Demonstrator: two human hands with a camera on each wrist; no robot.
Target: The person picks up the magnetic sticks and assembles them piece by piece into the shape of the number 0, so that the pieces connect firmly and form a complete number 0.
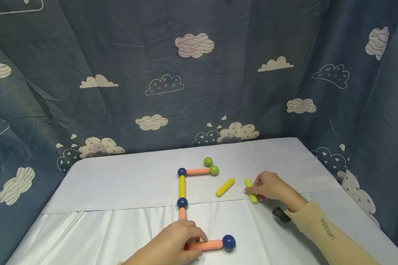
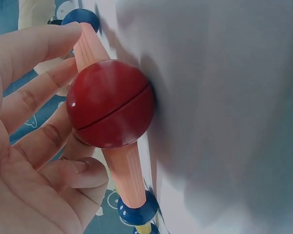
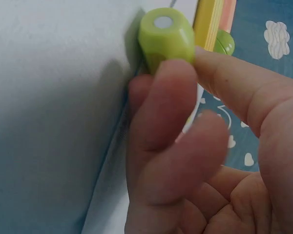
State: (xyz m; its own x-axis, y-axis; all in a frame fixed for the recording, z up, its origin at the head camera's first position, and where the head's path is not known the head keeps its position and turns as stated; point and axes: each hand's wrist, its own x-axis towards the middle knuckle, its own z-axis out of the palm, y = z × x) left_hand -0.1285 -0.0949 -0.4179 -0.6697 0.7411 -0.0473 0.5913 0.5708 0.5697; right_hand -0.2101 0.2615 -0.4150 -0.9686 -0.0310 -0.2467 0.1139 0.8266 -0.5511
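My left hand (image 1: 172,241) grips a pink rod (image 1: 209,245), thumb on one side and fingers on the other. That rod joins a red ball (image 2: 111,103) to a blue ball (image 1: 229,243). From the red ball a second pink rod (image 2: 125,175) runs to another blue ball (image 1: 182,202), followed by a yellow rod (image 1: 182,187), a blue ball (image 1: 182,172), a pink rod (image 1: 198,171) and a green ball (image 1: 214,170). My right hand (image 1: 273,187) pinches a yellow-green rod (image 1: 251,191) lying on the cloth; its end (image 3: 166,36) shows beyond the fingertips.
A loose yellow rod (image 1: 225,187) lies between the joined pieces and my right hand. Behind the green end ball is another green ball (image 1: 208,161). White cloth (image 1: 119,184) covers the table, and a dark cloud-patterned curtain (image 1: 219,92) hangs around its back and sides.
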